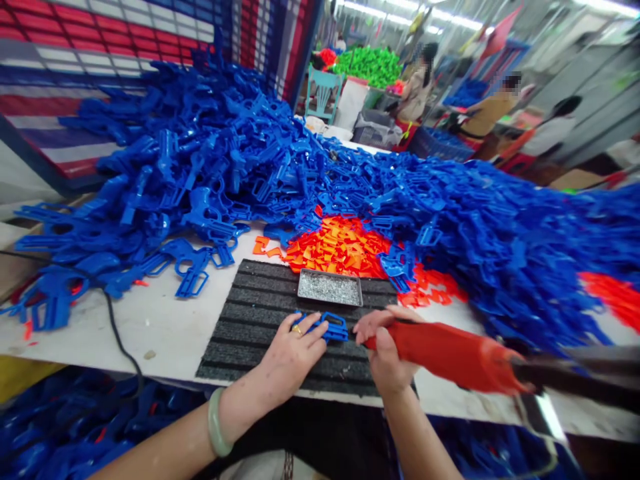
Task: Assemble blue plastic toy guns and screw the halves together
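On a ribbed dark grey mat lies a blue plastic toy gun piece. My left hand bends over it, fingers gripping and pressing it against the mat. My right hand is closed around an orange-red power screwdriver, whose dark tip points left toward the piece's open-framed end. Whether the tip touches it I cannot tell. Just beyond the piece stands a small rectangular tray of tiny silvery screws. Behind that tray spreads a heap of small orange plastic parts.
Large piles of blue toy gun pieces cover the table's back and right side. A black cable crosses the left edge. More blue pieces lie below the table. Several people work in the background, near a green heap.
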The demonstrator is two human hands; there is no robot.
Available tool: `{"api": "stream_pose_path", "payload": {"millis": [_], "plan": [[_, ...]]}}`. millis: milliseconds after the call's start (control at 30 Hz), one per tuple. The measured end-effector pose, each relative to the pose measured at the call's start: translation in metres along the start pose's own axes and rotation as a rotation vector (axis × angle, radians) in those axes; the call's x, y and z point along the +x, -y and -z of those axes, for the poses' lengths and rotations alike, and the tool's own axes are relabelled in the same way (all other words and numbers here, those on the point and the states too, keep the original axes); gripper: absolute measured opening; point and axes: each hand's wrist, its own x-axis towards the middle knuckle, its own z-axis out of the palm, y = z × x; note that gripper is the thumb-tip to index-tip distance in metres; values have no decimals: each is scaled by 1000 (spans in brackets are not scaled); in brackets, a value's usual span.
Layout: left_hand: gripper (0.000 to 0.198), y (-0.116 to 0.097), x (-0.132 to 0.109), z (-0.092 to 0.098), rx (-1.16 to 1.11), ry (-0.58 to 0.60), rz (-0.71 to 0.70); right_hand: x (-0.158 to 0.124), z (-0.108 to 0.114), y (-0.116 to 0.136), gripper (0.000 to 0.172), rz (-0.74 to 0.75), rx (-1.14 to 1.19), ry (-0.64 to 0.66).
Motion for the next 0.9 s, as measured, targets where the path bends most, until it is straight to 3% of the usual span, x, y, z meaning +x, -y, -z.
{"api": "stream_pose_path", "payload": {"millis": [100,233,667,800,900], "plan": [[14,-1,0,-3,-18,-5,13,-4,-11,16,31,108,89,-97],[15,-3,0,0,-85,-66,72,-13,-20,27,28,49,218,-58],[14,-15,-3,5,-218,-198,220,-22,-23,32,25,-35,274,-43],[11,-15,-2,7,-190,-180,233,-17,-22,28,26,-26,243,-40],[30,-15,-11,15,-99,-175,274,-12,-21,19,29,19,203,-32]]}}
